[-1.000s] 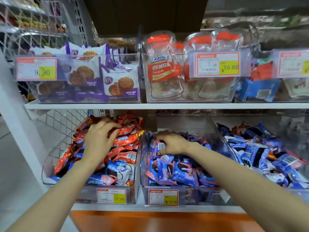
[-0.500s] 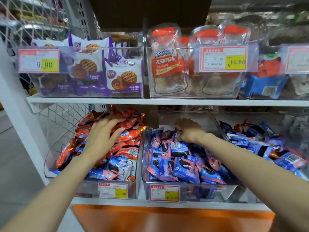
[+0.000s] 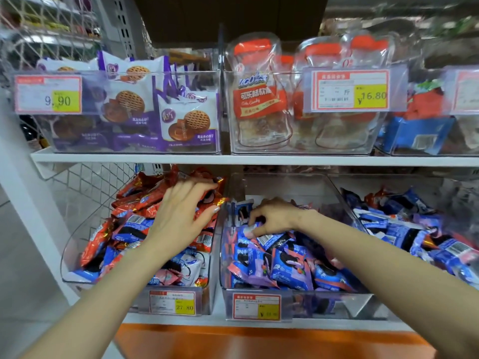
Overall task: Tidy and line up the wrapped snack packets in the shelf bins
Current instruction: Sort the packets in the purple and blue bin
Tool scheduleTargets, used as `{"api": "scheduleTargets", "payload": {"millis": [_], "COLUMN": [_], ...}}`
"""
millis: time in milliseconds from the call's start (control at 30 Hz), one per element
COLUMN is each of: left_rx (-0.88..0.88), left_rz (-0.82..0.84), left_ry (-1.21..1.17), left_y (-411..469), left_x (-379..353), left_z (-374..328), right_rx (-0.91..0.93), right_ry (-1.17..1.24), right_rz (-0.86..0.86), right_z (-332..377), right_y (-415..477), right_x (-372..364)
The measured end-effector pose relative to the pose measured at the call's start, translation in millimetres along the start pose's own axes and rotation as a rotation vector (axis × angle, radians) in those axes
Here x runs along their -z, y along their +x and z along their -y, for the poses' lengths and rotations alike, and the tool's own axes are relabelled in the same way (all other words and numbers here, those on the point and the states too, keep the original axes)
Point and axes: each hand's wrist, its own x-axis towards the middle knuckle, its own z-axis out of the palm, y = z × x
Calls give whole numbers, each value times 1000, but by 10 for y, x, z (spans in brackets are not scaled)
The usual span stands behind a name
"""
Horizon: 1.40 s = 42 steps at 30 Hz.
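Note:
On the lower shelf, a clear left bin holds red-orange wrapped packets at the back and blue-white ones in front. My left hand rests on the red packets with fingers spread and slightly bent. The middle bin is filled with jumbled blue and purple packets. My right hand reaches into its back left part, fingers curled down, pinching a blue packet. What lies under both palms is hidden.
A third bin at the right holds more blue packets. The upper shelf hangs close above my hands and carries bins of purple biscuit bags and clear candy bags. Price tags front the bins.
My right hand came forward and left from the back of the middle bin and curled its fingers onto a blue packet. My left hand stayed on the red packets, reaching slightly further back.

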Motion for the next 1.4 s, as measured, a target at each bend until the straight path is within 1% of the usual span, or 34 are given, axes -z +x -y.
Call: {"api": "scheduleTargets", "payload": {"millis": [67, 100, 133, 200, 233, 333, 433, 500, 600, 667, 733, 800, 900, 1000, 1100, 1200, 1300, 1400], "left_rx": [5, -5, -22, -48, -56, -86, -119, -127, -114, -95, -94, -99, -126, -164, -124, -137, -77, 88], "left_rz": [33, 51, 67, 88, 93, 84, 65, 70, 90, 102, 110, 120, 153, 196, 305, 477, 722, 1041], "left_ry": [-3, 0, 3, 4, 2, 8, 19, 16, 6, 2, 1, -20, -31, -19, 13, 150, 228, 105], "left_y": [-5, -1, 6, 22, 28, 50, 79, 97, 125, 140, 149, 162, 185, 248, 383, 585, 778, 945], "left_x": [-32, -51, -71, -103, -114, -127, -129, -125, -117, -124, -139, -175, -232, -304, -409, -555, -785, -994], "left_z": [-5, -16, -26, -49, -61, -105, -145, -148, -146, -143, -145, -143, -185, -262, -362, -602, -818, -768], "right_rx": [-61, -107, -152, -206, -220, -233, -259, -268, -238, -208, -241, -293, -313, -285, -340, -418, -426, -422], "right_ry": [116, 177, 245, 293, 263, 92, -65, -104, -95, -67, -36, 5, 75, 164, 207, 219, 262, 266], "right_rz": [-31, -78, -147, -283, -311, -319, -274, -246, -285, -372, -484, -533, -543, -665, -778, -828, -863, -845], "right_z": [-28, -41, -38, -12, 28, 131, 147, 135, 133, 127, 108, 73, 8, -61, -167, -326, -427, -464], "right_y": [-39, -18, 18, 133, 188, 322, 428, 469, 443, 359, 210, 5, -391, -769, -1087, -1307, -1398, -1421], "right_x": [23, 29, 32, 20, 16, -13, -70, -93, -38, 58, 192, 314, 424, 443, 394, 383, 394, 382]}}
